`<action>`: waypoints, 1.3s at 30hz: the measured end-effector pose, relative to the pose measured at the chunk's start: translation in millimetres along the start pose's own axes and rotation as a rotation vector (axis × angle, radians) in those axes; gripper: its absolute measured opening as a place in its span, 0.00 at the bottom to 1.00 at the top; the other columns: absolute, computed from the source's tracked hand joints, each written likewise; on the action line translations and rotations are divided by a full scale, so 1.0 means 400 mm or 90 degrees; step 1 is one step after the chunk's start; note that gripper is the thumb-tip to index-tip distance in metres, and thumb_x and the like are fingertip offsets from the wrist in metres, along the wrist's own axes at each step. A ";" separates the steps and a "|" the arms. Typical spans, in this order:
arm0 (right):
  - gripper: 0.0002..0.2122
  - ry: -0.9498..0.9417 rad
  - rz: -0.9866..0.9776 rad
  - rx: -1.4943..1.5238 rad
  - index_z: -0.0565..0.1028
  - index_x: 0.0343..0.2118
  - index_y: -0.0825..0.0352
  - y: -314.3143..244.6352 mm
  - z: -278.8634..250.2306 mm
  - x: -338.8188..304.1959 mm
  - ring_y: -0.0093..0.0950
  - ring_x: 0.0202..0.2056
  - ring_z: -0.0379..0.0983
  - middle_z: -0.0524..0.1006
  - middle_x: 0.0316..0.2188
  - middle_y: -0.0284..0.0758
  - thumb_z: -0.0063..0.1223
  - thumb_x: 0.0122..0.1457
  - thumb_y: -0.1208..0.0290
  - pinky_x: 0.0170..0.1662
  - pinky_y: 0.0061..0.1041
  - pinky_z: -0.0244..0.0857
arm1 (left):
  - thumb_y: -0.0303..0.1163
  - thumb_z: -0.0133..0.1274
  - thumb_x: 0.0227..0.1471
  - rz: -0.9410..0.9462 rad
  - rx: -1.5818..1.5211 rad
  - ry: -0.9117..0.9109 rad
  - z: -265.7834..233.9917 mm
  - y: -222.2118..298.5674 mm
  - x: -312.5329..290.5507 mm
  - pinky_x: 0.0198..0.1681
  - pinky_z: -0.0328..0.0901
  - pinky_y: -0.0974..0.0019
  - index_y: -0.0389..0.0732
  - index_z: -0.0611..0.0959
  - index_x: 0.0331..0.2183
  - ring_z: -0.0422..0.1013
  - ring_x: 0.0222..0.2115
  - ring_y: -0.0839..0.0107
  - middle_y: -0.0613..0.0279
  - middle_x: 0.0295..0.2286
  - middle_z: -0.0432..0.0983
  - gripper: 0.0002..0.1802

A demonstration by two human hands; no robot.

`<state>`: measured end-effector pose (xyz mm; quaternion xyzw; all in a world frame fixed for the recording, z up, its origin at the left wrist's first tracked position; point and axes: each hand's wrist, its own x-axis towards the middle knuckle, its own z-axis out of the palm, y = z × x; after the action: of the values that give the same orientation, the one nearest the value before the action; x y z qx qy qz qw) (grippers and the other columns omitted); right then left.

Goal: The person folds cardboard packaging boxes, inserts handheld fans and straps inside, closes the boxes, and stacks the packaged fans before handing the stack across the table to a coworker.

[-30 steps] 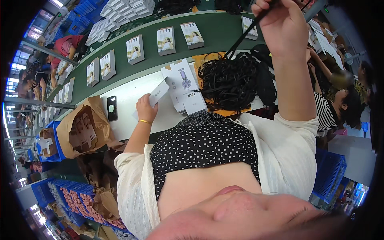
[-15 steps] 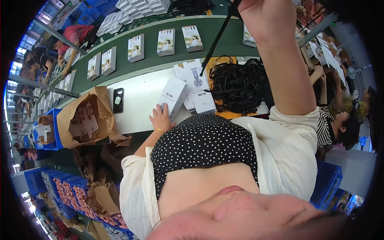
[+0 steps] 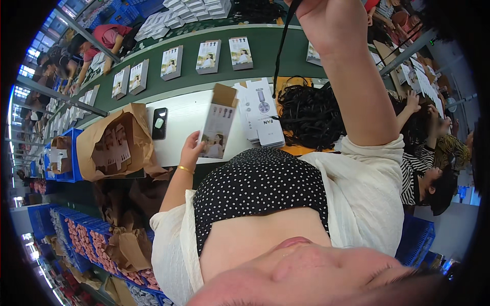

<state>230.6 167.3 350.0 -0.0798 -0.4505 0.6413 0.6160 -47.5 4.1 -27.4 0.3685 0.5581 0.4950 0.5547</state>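
My left hand (image 3: 191, 153) is closed around the lower edge of a white printed carton (image 3: 219, 127), tilted, its picture side showing and its brown-lined end flap up. My right hand (image 3: 332, 28) is raised at the top of the view, closed on a thin black strap (image 3: 279, 61) that hangs down; its fingertips are cut off by the frame's edge. Beside the held carton lies a stack of flat white cartons (image 3: 252, 109) with a fan drawing. A tangled heap of black straps (image 3: 309, 115) lies to the right of this stack.
Across the table, several upright picture cartons (image 3: 208, 57) stand on a green belt (image 3: 184, 81). To the left are a dark phone (image 3: 159, 122) and an open brown paper bag (image 3: 145, 137) holding printed sheets. Blue crates of pink parts (image 3: 76, 232) stand lower left. Other people work at both sides.
My left hand has lifted the carton and turned it, so the picture side and raised flap now show. The strap from my right hand hangs more nearly straight down.
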 end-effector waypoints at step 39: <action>0.06 -0.029 0.379 -0.564 0.71 0.31 0.71 0.373 -0.507 -0.364 0.20 0.31 0.67 0.72 0.28 0.32 0.43 0.53 0.75 0.37 0.18 0.61 | 0.32 0.44 0.46 -0.282 -0.527 -0.197 0.108 -0.013 0.125 0.48 0.60 0.52 0.44 0.61 0.50 0.62 0.47 0.61 0.58 0.45 0.64 0.27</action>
<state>290.2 163.6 65.4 -0.4429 -0.6491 0.5382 0.3048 -10.0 57.1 -40.7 0.0587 0.2905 0.4849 0.8228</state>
